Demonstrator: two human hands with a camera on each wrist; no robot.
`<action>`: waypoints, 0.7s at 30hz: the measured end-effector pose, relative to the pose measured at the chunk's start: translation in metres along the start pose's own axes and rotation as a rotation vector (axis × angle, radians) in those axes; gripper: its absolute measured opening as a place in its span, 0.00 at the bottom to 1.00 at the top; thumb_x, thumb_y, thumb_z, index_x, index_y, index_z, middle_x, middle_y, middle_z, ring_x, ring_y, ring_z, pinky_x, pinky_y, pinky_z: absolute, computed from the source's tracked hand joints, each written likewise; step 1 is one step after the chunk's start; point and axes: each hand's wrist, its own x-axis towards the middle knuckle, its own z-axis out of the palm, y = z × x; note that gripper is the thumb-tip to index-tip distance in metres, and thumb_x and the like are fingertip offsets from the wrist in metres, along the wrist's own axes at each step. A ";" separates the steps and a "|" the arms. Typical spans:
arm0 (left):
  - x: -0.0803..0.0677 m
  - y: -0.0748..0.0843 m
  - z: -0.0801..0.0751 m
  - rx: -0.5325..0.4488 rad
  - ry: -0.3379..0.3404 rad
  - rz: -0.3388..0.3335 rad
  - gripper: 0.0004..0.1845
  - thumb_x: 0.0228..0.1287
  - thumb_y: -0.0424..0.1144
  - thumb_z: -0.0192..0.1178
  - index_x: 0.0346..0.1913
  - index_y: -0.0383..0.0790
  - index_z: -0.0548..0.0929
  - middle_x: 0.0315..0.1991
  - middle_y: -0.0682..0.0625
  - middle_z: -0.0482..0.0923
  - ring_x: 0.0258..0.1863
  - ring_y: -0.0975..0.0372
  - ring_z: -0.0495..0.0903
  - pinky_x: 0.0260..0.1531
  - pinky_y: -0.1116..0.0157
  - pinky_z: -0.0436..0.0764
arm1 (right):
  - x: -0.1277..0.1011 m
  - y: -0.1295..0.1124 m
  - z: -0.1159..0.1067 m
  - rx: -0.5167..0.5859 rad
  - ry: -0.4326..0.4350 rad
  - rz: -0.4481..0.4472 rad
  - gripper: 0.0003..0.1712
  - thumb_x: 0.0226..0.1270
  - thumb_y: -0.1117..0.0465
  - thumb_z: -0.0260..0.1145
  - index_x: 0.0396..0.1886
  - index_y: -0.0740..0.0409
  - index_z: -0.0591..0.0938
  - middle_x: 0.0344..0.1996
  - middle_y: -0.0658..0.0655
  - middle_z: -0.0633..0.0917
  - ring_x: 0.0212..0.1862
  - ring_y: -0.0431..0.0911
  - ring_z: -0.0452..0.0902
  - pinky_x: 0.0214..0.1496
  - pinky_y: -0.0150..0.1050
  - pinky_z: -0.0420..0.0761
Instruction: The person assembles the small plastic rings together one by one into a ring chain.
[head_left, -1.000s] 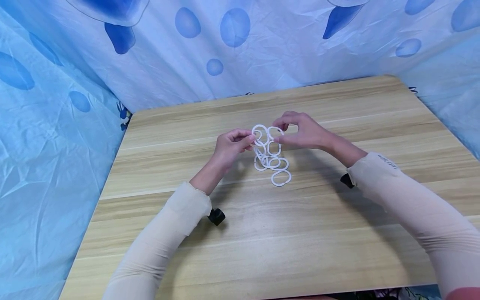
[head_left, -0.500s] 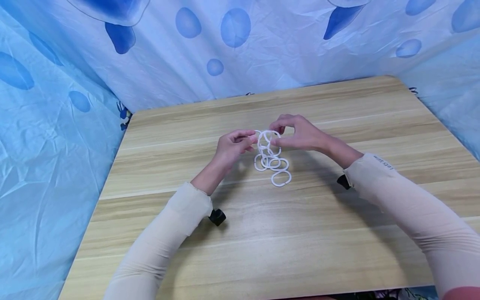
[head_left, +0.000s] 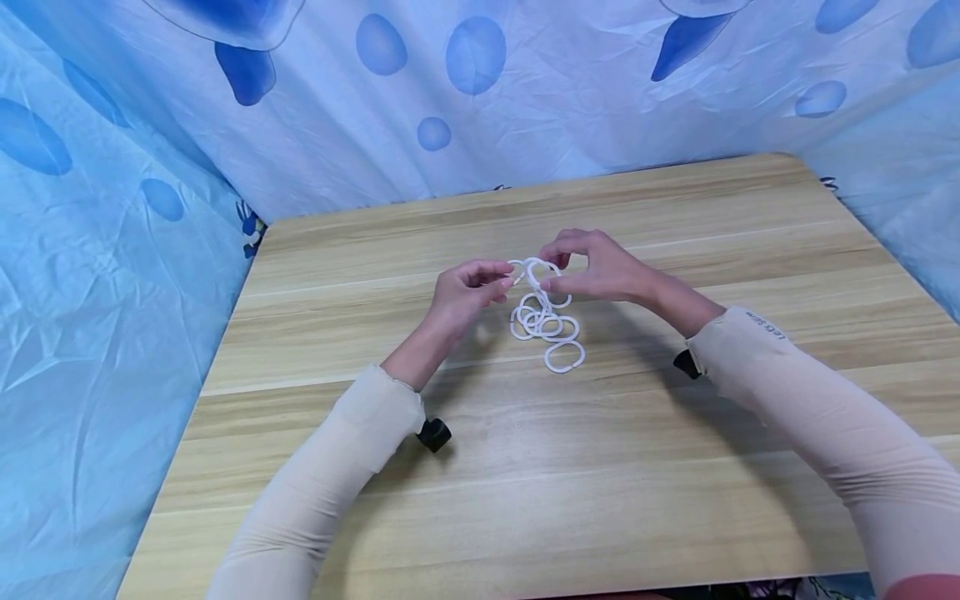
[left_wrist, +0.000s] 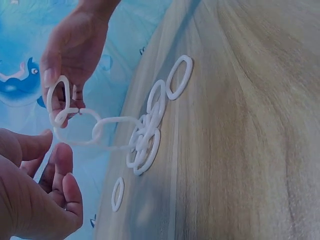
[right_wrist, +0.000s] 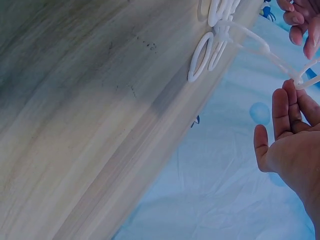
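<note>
Rings [head_left: 546, 321] hanging in chain, top ring lifted. Right hand [head_left: 600, 268] pinching top ring. Left hand [head_left: 461, 296] pinching too, fingers curled. Best keeping ring gaps lined up, pushing gently.

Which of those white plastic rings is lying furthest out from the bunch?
The oval white plastic ring nearest the person, flat on the wooden table, trailing from the heap below both hands.

I take this for a makeshift recording booth, not a lived-in room: a wooden table [head_left: 600, 467] is walled on three sides by a creased blue sheet [head_left: 112, 333] printed with sea creatures.
</note>
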 end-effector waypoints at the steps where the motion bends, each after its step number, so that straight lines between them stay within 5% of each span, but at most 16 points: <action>1: 0.000 0.000 0.001 0.002 -0.006 0.013 0.13 0.58 0.28 0.66 0.47 0.33 0.84 0.37 0.47 0.82 0.32 0.62 0.81 0.39 0.65 0.81 | 0.000 -0.001 0.000 0.004 -0.002 0.001 0.19 0.55 0.57 0.73 0.47 0.58 0.85 0.37 0.62 0.81 0.42 0.48 0.71 0.46 0.45 0.70; 10: -0.001 0.000 0.007 0.130 -0.041 0.127 0.13 0.56 0.29 0.69 0.45 0.35 0.86 0.39 0.45 0.84 0.37 0.59 0.81 0.39 0.69 0.80 | -0.001 -0.004 0.005 0.034 -0.042 -0.014 0.19 0.57 0.56 0.71 0.48 0.57 0.85 0.37 0.59 0.80 0.43 0.48 0.72 0.47 0.44 0.69; 21: -0.001 0.000 0.012 0.154 -0.011 0.128 0.10 0.55 0.29 0.70 0.41 0.35 0.87 0.42 0.47 0.85 0.35 0.60 0.80 0.36 0.71 0.79 | -0.006 -0.008 0.005 0.100 -0.133 0.037 0.18 0.67 0.56 0.61 0.53 0.58 0.83 0.45 0.55 0.82 0.48 0.46 0.73 0.51 0.44 0.72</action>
